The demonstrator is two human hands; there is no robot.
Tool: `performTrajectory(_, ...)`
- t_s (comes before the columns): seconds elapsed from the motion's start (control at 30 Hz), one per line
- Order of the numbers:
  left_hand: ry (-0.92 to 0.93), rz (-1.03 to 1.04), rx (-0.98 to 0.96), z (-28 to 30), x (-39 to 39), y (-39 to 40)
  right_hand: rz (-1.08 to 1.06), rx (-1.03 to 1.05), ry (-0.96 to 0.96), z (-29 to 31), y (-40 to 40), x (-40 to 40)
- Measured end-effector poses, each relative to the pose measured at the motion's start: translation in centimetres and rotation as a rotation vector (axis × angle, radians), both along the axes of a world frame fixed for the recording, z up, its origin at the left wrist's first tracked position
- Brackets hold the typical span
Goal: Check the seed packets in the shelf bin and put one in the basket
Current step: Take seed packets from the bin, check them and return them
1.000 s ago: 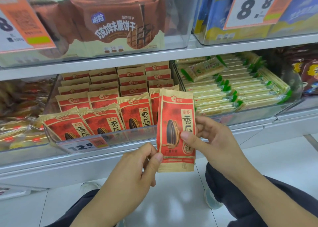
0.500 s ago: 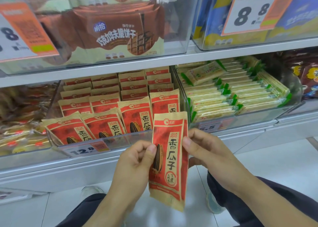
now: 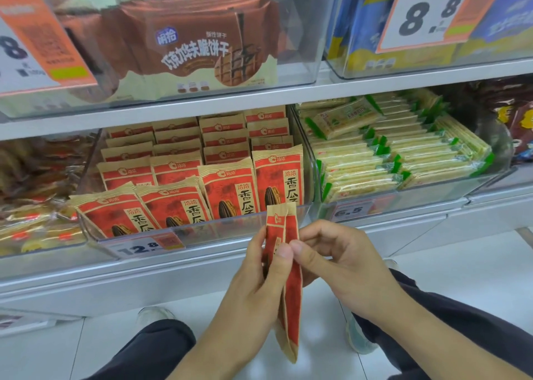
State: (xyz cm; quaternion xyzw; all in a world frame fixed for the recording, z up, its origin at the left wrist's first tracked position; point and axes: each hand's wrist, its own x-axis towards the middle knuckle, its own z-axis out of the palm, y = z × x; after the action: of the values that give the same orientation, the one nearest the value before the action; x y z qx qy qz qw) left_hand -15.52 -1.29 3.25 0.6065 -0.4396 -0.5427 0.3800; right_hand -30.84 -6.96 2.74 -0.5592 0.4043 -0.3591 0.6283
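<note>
Now the sunflower seed packet (image 3: 290, 287), earlier shown face-on, is turned edge-on below the shelf bin (image 3: 308, 177), pinched by the left hand (image 3: 259, 281) and right hand (image 3: 337, 260), so checking is judged ongoing; no basket is seen.

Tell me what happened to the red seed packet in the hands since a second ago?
The seed packet dropped lower and turned from facing the camera to edge-on. The left hand slid up from its bottom corner to pinch the middle; the right hand kept pinching it throughout. The packets in the shelf bin stayed put.
</note>
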Motion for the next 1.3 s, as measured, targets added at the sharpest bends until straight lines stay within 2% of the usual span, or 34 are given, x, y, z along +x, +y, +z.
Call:
performTrajectory(0.1,0.046,-0.009,0.010,-0.9,-0.2,-0.3,-0.015,0.030,-0.039,0.2,0.2,0.4)
performTrajectory(0.2,0.164,0.180,0.103,-2.7,-0.9,-0.5,-0.039,0.065,-0.076,0.1,0.6,0.7)
performTrajectory(0.37,0.231,0.151,0.131,-3.0,-1.1,-0.4,-0.020,0.160,-0.121,0.6,0.9,0.9)
performTrajectory(0.47,0.223,0.169,0.166,-2.8,-0.9,-0.5,-0.002,0.207,-0.134,0.7,0.8,0.9)
performTrajectory(0.6,0.126,0.158,0.067,-1.6,-0.6,-0.1,0.016,0.246,-0.169,0.4,0.8,0.8)
performTrajectory(0.7,0.063,0.119,0.029,-0.8,-0.2,0.3,0.025,0.185,-0.097,-0.1,0.9,0.6)
performTrajectory(0.83,0.117,0.191,-0.028,0.1,0.7,0.1,0.167,0.072,0.103,-0.4,0.8,0.0)
performTrajectory(0.97,0.180,0.314,-0.057,0.6,1.5,0.1,0.335,0.147,0.135,0.1,1.0,-0.2)
performTrajectory(1.1,0.140,0.176,-0.125,0.6,2.2,0.3,0.287,0.170,0.065,0.4,1.1,0.1)
performTrajectory(1.23,0.031,-0.115,-0.226,1.5,3.2,0.6,0.215,0.143,-0.041,1.0,0.3,-0.5)
performTrajectory(1.3,0.045,-0.183,-0.244,1.8,3.7,0.7,0.199,0.136,-0.046,1.3,-0.1,-1.0)
